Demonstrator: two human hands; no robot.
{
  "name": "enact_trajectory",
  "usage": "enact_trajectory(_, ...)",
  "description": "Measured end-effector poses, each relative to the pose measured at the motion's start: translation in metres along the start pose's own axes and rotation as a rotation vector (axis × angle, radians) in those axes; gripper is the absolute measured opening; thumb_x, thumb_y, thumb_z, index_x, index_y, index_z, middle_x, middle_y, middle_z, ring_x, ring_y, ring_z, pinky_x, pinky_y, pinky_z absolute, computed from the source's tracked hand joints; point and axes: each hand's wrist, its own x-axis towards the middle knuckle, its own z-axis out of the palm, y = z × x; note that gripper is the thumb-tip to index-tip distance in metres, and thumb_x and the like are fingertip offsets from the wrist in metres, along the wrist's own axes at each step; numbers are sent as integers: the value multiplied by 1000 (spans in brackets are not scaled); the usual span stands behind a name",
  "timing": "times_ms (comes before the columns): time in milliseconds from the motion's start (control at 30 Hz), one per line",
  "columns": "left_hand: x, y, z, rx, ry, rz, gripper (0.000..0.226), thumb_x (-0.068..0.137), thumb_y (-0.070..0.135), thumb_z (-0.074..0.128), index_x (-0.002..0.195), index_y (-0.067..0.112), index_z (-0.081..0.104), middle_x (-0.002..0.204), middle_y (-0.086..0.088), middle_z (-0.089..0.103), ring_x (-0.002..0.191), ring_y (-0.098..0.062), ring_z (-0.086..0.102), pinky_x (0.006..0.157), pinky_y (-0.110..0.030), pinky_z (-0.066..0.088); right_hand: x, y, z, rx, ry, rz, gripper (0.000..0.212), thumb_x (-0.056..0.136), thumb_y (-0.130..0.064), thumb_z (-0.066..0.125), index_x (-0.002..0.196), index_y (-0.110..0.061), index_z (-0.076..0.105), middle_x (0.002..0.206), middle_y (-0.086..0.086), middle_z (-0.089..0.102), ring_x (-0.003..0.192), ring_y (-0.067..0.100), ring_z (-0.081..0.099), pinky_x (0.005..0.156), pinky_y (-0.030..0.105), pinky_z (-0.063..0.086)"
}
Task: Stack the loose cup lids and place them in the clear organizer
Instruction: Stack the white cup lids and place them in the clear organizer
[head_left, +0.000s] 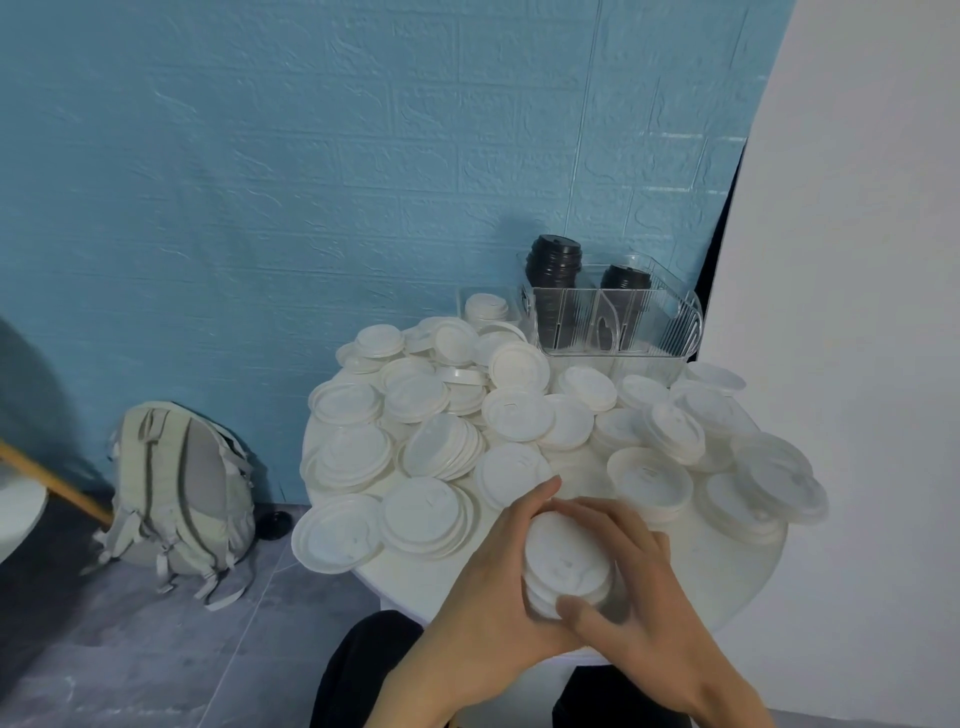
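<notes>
Two black lid stacks (553, 275) sat in the clear organizer (618, 325); left hand (498, 577) and right hand (631, 566) each had a grip clamped around one white lid stack (566, 564).

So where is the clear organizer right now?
In the head view, the clear organizer sits at the table's far right edge against the blue wall, holding black lids.

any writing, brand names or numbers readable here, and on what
None can be read.
White cup lids: faint moulded marks only, too blurred to read.
Black lids in the clear organizer: no lettering shows.
Backpack: no label or logo shows.
</notes>
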Motion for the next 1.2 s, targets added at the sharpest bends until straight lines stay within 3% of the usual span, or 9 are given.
enact_trajectory(233,-5,-3,4,92,80,11,92,76,45,85,147,55,29,145,38,38,139,10,37,112,-23,41,-1,4,5,-6,33,22,56,83,-65,55,136,-52,48,135,-39,40,134,-4,37,105,25,31)
enact_trajectory(333,-5,-1,7,131,89,32,94,73,53,84,148,54,28,146,40,33,140,13,32,111,-20,40,1,3,6,-12,27,30,49,82,-63,57,130,-51,55,131,-34,47,132,1,42,104,23,29)
enact_trajectory(467,-3,-5,8,125,94,5,85,80,48,81,148,54,30,146,40,35,139,13,34,110,-23,43,3,3,5,-8,10,30,46,81,-62,59,126,-51,57,129,-32,50,130,5,44,104,20,28)
enact_trajectory(633,-2,-10,7,146,89,-19,89,81,56,77,152,55,23,147,43,32,136,20,32,109,-13,38,3,3,5,10,-15,60,49,79,-66,57,127,-56,55,125,-35,44,127,-4,38,103,18,30)
enact_trajectory(833,-3,-9,6,161,63,-23,92,84,59,74,157,49,19,149,42,31,131,26,30,101,-4,35,4,1,5,-56,-34,59,51,82,-65,54,131,-53,56,119,-31,49,121,4,40,105,22,28)
enact_trajectory(1100,-3,-4,8,191,68,-19,87,83,67,68,150,62,12,142,50,26,124,31,31,98,-4,38,2,0,7,-67,-26,81,55,82,-66,52,135,-52,54,114,-29,48,119,6,41,105,23,29)
enact_trajectory(1200,-4,-3,8,198,77,-29,89,84,66,67,152,62,10,145,48,26,125,29,33,99,-12,44,4,-1,2,-53,-40,77,54,81,-67,53,133,-54,54,118,-33,47,120,4,42,105,25,32)
